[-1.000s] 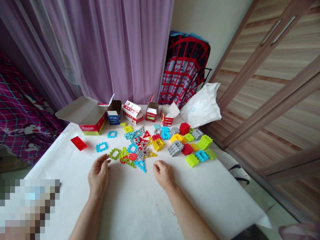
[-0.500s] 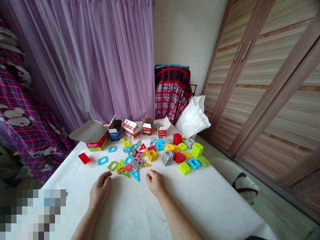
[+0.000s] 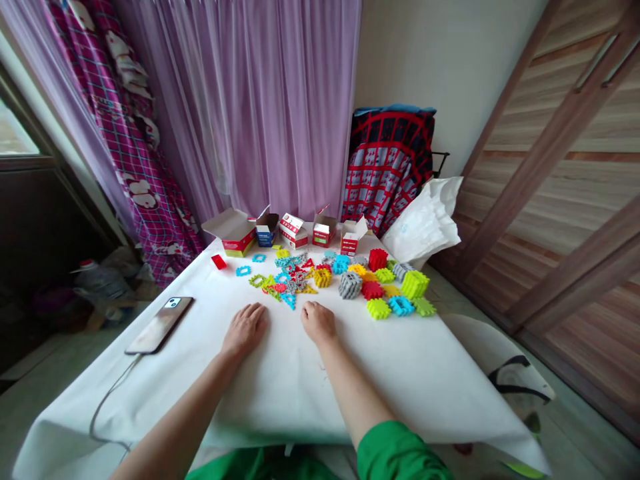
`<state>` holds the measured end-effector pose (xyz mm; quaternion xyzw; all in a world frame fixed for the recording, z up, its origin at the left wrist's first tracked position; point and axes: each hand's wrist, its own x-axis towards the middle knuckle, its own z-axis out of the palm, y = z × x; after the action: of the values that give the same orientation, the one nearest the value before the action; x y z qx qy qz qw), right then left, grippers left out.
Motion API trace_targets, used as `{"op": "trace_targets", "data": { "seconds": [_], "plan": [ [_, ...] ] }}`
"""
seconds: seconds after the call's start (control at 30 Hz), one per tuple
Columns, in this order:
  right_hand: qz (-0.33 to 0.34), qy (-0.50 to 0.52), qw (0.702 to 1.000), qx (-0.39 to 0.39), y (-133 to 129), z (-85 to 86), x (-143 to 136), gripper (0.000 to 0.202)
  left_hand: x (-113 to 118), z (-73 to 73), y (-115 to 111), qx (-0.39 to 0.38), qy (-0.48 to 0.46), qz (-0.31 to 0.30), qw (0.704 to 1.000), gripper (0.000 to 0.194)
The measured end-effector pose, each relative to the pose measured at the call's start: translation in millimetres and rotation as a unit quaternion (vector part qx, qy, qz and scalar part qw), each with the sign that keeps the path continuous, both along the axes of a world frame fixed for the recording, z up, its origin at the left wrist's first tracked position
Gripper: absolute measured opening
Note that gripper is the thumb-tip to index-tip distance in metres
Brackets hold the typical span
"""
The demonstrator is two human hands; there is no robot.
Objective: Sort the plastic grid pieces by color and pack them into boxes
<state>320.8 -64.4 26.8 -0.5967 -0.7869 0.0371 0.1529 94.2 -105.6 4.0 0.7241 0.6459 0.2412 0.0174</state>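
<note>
My left hand lies palm down on the white tablecloth, fingers laid out, holding nothing. To its right, my right hand rests on the cloth with its fingers curled in and nothing visible in them. Just beyond both hands is a loose spread of toothed plastic pieces, among them a blue triangle and a yellow block. A grey cube stands beyond my right hand. Farther right sit a red piece, a blue piece and a lime-green block.
Open cardboard boxes, including a blue one and a large one, line the far edge. A phone with a cable lies at left. A red tray sits near the boxes; a white bag stands at the far right corner.
The view has shifted left and down, so the phone and green sleeve now show. My left hand has turned palm down and its fingers have flattened. My right hand stays curled.
</note>
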Motion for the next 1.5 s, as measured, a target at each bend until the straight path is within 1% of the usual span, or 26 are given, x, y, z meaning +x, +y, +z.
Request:
{"op": "trace_targets", "data": {
  "seconds": [0.1,0.27,0.47,0.6,0.83,0.93,1.0,1.1,1.17,1.23,1.37,1.5],
  "plan": [
    [0.026,-0.036,0.999,-0.002,-2.9,3.0,-2.6,0.025,2.0,-0.1,-4.3,-0.009,0.028,0.003,1.000,0.043],
    [0.057,-0.080,0.995,-0.008,-2.1,7.4,-3.4,0.024,4.7,4.2,-6.4,-0.015,0.052,0.003,0.999,0.045],
    [0.091,-0.099,0.991,-0.004,3.8,2.3,1.1,0.027,8.6,5.9,-13.4,-0.023,0.064,-0.008,0.998,0.042],
    [0.095,-0.104,0.990,0.001,12.8,-1.6,0.9,0.029,11.8,8.2,-16.4,-0.021,0.065,-0.016,0.998,0.039],
    [0.096,-0.092,0.990,0.040,25.5,-6.2,-6.1,0.028,11.1,9.2,-15.8,-0.007,0.055,-0.038,0.998,0.037],
    [0.086,-0.075,0.993,0.038,30.5,-5.5,-9.5,0.027,7.6,7.4,-8.9,-0.008,0.056,-0.050,0.997,0.038],
    [0.064,-0.061,0.996,0.032,34.6,-3.9,-12.2,0.028,5.8,6.8,-1.0,-0.008,0.060,-0.052,0.997,0.040],
    [0.035,-0.051,0.998,0.017,41.4,-1.1,-16.8,0.028,5.7,6.9,14.9,-0.023,0.075,-0.073,0.994,0.046],
    [0.033,-0.053,0.998,0.005,45.5,0.6,-19.9,0.027,6.8,7.3,26.8,-0.046,0.087,-0.097,0.990,0.049],
    [0.038,-0.050,0.998,-0.001,49.2,2.0,-22.5,0.028,7.9,7.6,38.1,-0.062,0.093,-0.103,0.988,0.050],
    [0.029,-0.030,0.999,-0.010,55.8,3.5,-24.7,0.028,7.5,9.6,53.7,-0.054,0.090,-0.056,0.993,0.049],
    [0.006,0.002,1.000,-0.025,60.3,1.7,-22.6,0.025,5.5,13.6,59.3,-0.030,0.086,-0.001,0.996,0.043]
  ]
}}
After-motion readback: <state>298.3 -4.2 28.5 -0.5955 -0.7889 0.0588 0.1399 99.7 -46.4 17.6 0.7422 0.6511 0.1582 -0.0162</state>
